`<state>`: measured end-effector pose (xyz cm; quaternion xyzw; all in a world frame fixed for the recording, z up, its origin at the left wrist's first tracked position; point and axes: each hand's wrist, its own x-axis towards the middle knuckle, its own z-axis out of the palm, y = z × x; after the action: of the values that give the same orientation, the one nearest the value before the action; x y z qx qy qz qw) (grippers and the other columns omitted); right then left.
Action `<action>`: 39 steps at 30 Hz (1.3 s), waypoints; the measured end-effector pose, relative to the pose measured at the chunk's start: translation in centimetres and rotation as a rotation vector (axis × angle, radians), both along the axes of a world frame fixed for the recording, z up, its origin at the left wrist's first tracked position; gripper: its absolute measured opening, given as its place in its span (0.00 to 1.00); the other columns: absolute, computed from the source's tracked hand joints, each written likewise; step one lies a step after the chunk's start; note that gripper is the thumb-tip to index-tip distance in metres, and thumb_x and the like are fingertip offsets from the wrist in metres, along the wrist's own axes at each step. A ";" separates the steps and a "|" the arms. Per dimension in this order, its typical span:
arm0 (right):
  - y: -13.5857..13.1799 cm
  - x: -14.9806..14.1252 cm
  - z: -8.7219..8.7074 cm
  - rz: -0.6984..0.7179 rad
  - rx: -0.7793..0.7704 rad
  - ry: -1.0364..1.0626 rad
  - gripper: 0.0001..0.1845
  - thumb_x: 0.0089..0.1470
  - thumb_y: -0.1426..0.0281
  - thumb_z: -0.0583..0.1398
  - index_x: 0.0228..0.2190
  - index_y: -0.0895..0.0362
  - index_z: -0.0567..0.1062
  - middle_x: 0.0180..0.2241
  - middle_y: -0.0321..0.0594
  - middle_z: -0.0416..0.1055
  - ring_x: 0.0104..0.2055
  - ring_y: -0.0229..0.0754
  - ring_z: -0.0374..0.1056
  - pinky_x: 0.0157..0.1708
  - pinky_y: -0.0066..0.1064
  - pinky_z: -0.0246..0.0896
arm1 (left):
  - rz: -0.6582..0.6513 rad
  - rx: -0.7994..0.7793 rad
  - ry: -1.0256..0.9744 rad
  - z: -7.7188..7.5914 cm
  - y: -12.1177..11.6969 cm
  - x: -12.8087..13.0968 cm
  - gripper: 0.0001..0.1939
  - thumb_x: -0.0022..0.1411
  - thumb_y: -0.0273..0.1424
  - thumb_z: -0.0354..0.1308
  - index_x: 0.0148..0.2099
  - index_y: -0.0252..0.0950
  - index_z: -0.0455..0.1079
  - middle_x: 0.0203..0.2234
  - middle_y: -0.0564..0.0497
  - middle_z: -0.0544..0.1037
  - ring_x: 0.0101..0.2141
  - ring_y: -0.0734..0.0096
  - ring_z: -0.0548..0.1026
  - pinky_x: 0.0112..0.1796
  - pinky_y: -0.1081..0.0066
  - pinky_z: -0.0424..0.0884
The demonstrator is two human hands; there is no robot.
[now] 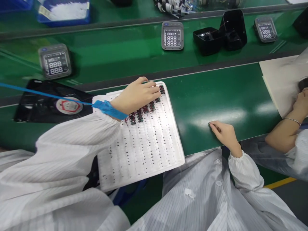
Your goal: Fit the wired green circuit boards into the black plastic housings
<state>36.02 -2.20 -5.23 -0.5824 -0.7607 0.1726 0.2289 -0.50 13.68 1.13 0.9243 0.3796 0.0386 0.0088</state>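
A white tray (pixel 168 141) with rows of small dark marks lies at the table's near edge. Small dark parts with red wires (pixel 139 116) are clustered along its far side. Over them reaches my left hand (pixel 139 94), palm down, fingers bent and closed together; its thumb and whatever it pinches are hidden. A blue wrist strap (pixel 109 109) with a blue cord circles that wrist. My right hand (pixel 225 133) rests at the green tabletop's near edge, right of the tray. Its thumb and fingertips are pinched together around something too small to make out.
Display units (pixel 172 36) and an opened black case (pixel 209 40) stand on the ledge behind. A black bag (pixel 53 102) lies left of the tray. A blue bin (pixel 64 14) holds white pieces on the shelf. At right is another person's hand (pixel 300 104).
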 end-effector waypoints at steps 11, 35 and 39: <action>0.1 0.1 0.1 -0.017 -0.081 0.011 0.17 0.68 0.63 0.54 0.38 0.54 0.81 0.26 0.37 0.78 0.26 0.38 0.71 0.30 0.29 0.61 | -0.032 0.222 0.115 3.6 -3.7 1.3 0.15 0.59 0.16 0.43 0.36 0.38 0.68 0.35 0.46 0.77 0.41 0.58 0.75 0.54 0.50 0.70; 0.0 -8.1 3.8 0.285 -0.782 1.200 0.31 0.53 0.57 0.70 0.55 0.53 0.73 0.36 0.36 0.78 0.34 0.37 0.75 0.39 0.32 0.73 | -0.210 0.018 -0.083 4.0 -13.4 8.4 0.15 0.62 0.14 0.42 0.37 0.37 0.65 0.27 0.52 0.75 0.21 0.69 0.72 0.20 0.68 0.62; 0.4 -7.5 3.4 0.156 -0.789 1.106 0.22 0.55 0.59 0.68 0.50 0.54 0.78 0.38 0.38 0.80 0.36 0.39 0.77 0.41 0.34 0.75 | -0.253 0.120 0.069 3.9 -13.0 9.4 0.16 0.67 0.16 0.43 0.40 0.38 0.69 0.27 0.50 0.76 0.22 0.65 0.73 0.20 0.65 0.65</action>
<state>28.55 -1.76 -1.81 -0.3920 -0.4516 0.7252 0.3413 8.89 0.73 5.06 0.9644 0.2570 0.0281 -0.0549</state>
